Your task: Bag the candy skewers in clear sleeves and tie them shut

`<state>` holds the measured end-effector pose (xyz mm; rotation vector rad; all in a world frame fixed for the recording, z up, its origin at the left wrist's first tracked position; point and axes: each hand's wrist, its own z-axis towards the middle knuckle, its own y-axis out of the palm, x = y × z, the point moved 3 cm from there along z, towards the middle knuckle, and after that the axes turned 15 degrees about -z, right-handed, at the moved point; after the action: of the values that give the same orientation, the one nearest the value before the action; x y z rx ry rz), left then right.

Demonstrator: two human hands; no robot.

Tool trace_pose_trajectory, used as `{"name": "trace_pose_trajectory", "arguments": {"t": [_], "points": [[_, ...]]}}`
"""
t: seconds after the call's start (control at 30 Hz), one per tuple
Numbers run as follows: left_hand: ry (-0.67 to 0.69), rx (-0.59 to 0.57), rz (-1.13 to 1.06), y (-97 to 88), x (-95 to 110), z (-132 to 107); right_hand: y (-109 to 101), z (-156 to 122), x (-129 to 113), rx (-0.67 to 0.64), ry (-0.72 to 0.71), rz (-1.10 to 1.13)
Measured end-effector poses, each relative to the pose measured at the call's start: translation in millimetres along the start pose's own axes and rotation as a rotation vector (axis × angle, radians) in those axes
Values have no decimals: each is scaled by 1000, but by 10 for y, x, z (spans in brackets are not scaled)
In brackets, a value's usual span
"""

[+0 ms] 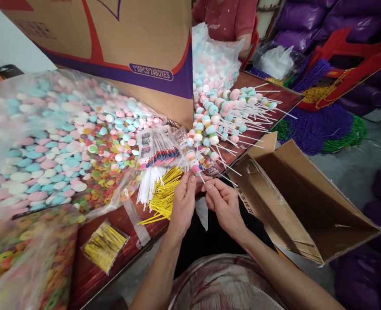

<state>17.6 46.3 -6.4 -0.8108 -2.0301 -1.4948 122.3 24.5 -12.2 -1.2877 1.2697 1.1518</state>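
Near the table's front edge, my two hands hold a candy skewer (pixel 190 156) in a clear printed bag, candies pointing away from me. My left hand (pixel 183 198) is closed round the lower end of the bag, thumb on top. With thumb and fingers, my right hand (pixel 224 204) pinches the white stick just below; whether a twist tie is also in those fingers I cannot tell. Beside my left hand lie gold twist ties (pixel 166 191), white sticks (pixel 149 185) and a stack of printed bags (pixel 160 148). Beyond my hands, many finished candy skewers (pixel 223 112) are piled.
Pastel marshmallows (pixel 48 163) and gummy rings (pixel 109 172) spread from a plastic bag on the left. A packet of gold ties (pixel 104 246) lies in front. A large carton (pixel 129 47) stands behind; an open cardboard box (pixel 307 202) is at right. A person (pixel 224 19) sits opposite.
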Motion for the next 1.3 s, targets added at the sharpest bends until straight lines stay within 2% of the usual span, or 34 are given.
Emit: {"name": "trace_pose_trajectory", "arguments": {"t": [0.1, 0.23, 0.47, 0.6, 0.67, 0.77, 0.87, 0.93, 1.0, 1.07, 1.17, 1.23, 1.3], "points": [[120, -56, 206, -36, 41, 13, 29, -1, 6, -22, 26, 39], [233, -41, 346, -20, 88, 15, 67, -13, 3, -50, 48, 68], [290, 4, 472, -31, 87, -4, -10, -133, -51, -239, 87, 6], [375, -7, 656, -69, 86, 2, -26, -169, -61, -249, 162, 48], [459, -65, 811, -70, 95, 9, -15, -138, -69, -221, 174, 111], [566, -287, 1046, -70, 101, 3, -1, -60, -88, -182, 177, 185], [599, -461, 1147, -133, 151, -34, -3, -13, -108, -186, 178, 190], [529, -497, 1103, -196, 209, -61, -6, -14, -112, -206, 172, 166], [411, -477, 961, -237, 264, -84, -9, -30, -106, -210, 158, 132], [269, -364, 700, -243, 298, -92, 0, -48, -92, -214, 141, 89], [70, -130, 257, -167, 275, -77, 40, -70, -69, -242, 114, 29], [-12, -68, 99, -66, 238, -58, 74, -78, -54, -260, 95, -6], [-77, -56, 24, 15, 202, -39, 101, -77, -37, -256, 80, -26]]}}
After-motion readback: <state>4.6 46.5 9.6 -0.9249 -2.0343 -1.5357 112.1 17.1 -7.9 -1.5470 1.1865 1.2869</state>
